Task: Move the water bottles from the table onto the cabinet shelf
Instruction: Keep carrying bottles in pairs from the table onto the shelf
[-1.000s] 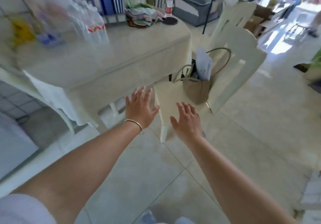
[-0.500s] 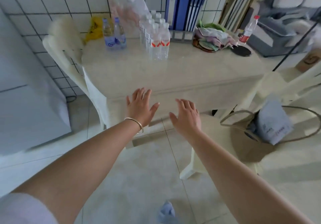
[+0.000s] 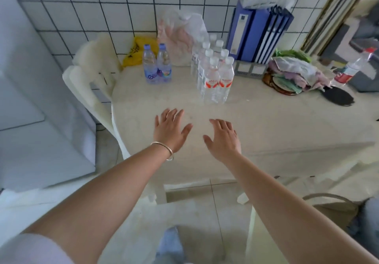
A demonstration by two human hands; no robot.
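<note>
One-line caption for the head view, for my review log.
Both open hands, left and right, hover above the table near clustered water bottles.

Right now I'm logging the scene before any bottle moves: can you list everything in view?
red-label bottles: about eight, clear with white caps, table centre, clustered
blue-label bottles: two, clear, back left of table
lone bottle: one, red label, far right
folders: several, blue, against the tiled wall
yellow bag: one, behind the blue-label bottles
cloth pile: mixed colours, right of the folders
table: one, cream
chair: one, white, left of the table
left hand: open, bangle on wrist, over the table
right hand: open, over the table
</note>
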